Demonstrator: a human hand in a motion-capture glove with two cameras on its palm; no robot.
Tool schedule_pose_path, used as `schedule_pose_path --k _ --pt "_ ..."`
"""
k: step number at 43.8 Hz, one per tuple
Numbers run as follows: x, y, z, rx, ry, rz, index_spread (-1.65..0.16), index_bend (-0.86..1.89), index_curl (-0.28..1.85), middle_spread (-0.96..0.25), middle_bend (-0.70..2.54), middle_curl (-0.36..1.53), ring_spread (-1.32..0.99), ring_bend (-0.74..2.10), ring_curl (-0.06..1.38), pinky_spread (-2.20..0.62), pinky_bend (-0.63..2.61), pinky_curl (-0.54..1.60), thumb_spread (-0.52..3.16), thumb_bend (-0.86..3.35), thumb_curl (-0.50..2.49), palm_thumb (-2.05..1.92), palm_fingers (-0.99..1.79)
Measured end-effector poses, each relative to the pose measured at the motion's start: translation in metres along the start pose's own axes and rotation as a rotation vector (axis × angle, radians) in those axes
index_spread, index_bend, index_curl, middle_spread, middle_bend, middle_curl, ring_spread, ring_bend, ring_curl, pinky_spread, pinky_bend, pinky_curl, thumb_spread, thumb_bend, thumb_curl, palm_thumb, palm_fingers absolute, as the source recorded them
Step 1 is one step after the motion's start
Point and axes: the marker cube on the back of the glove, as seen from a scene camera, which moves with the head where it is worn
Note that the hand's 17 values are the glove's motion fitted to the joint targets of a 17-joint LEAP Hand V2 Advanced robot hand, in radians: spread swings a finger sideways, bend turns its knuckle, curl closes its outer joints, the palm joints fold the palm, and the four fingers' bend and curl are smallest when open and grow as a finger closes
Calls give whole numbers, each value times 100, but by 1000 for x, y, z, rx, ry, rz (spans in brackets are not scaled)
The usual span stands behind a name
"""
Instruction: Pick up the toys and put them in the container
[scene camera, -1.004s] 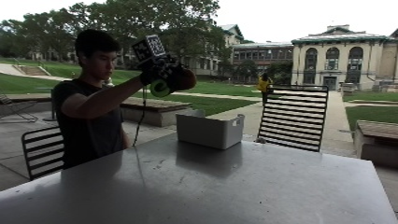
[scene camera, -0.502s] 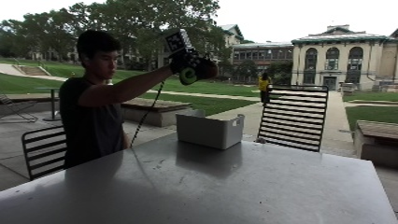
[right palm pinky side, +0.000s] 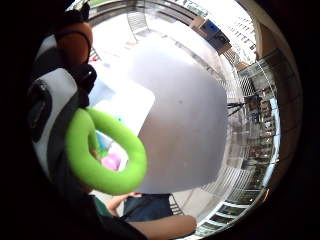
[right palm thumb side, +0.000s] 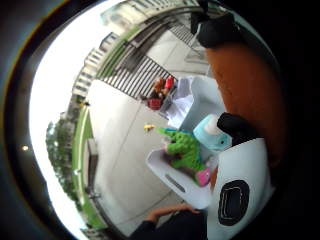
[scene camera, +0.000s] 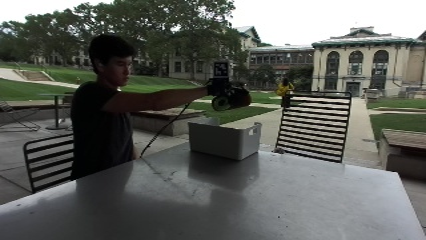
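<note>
The gloved right hand (scene camera: 228, 94) is curled round a green ring (right palm pinky side: 102, 152), and the grip has it hooked across the palm, the ring's loop hanging out past the fingers so that the little-finger view looks straight through its hole. An orange shape (right palm thumb side: 247, 85) sits close against the palm too; it may be a second toy or part of the hand's gear, I cannot tell which. From the outside, the arm is stretched out level, with hand and ring held high above the white container (scene camera: 223, 139), which stands on the far part of the grey bench (scene camera: 266, 200). Looking down from the palm, the container is right below, and it already holds toys: a green knobbly one (right palm thumb side: 186, 147), something pale blue (right palm thumb side: 209, 134), a bit of pink (right palm thumb side: 203, 177). So this reads as the carry-and-drop step, the ring up in the air and lined up roughly over the opening. The next move, by my reckoning, calls for bringing the hand lower so the ring cannot bounce off the rim, keeping it centred over the opening, then uncurling the fingers to let it fall among the others.
</note>
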Motion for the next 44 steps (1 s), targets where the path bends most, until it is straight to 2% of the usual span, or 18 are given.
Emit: schedule_pose_path --k 2,3,4,5,6,7,8,9,12,18,23,26,30,36,39,42,44 --pt "10 -2 7 -63 45 37 -44 22 42 -22 12 23 -34 104 41 -38 87 40 59 27 173 57 79" --pt "21 -4 11 -89 89 93 -43 -10 32 -16 2 19 -32 112 43 -37 106 46 70 27 167 53 54" --pt "37 -6 15 -112 149 162 -44 20 42 -20 15 23 -33 109 44 -38 93 42 62 25 171 55 71" --pt "54 -8 19 -129 212 222 -40 -24 27 -10 1 18 -30 112 43 -35 116 49 77 16 162 33 22" --pt "65 -8 22 -140 252 254 -40 -10 31 -10 7 20 -30 122 49 -36 121 51 79 22 163 40 36" --pt "66 -7 24 -148 248 243 -39 -19 25 -6 8 18 -28 117 46 -33 127 51 85 11 155 21 14" --pt "58 -5 24 -152 201 194 -40 -3 28 -9 13 20 -30 126 49 -35 126 51 85 24 159 42 39" --pt "45 -3 23 -155 135 128 -38 -17 20 -4 10 18 -27 119 44 -32 133 51 92 9 150 17 10" --pt "27 0 22 -147 48 43 -36 -7 17 -2 13 19 -24 122 46 -29 145 54 97 -10 133 -11 -2" --pt "25 9 18 -123 35 -22 -34 4 13 0 19 21 -20 123 42 -23 148 50 107 -13 108 -16 -7" --pt "51 29 15 -120 107 53 -34 7 12 0 20 24 -18 121 40 -20 147 49 112 -12 91 -16 -9" --pt "51 44 14 -113 72 46 -34 19 16 -2 29 27 -18 105 36 -19 134 45 118 -9 82 -13 -11" --pt "63 62 13 -91 55 55 -32 16 17 -3 32 29 -19 97 33 -18 126 42 122 -8 72 -12 -9" --pt "85 100 10 -55 91 -28 -30 15 20 -4 36 32 -20 86 29 -17 115 37 126 -7 59 -11 -10" --pt "55 124 6 -44 56 -97 -29 17 21 -4 37 33 -20 79 27 -16 110 35 128 -7 54 -10 -10" --pt "49 138 7 -26 106 -10 -28 19 23 -4 35 33 -20 75 26 -16 106 34 129 -6 49 -9 -8" --pt "63 146 7 -19 112 -13 -27 19 24 -4 35 34 -20 72 25 -16 104 33 130 -6 47 -9 -6"
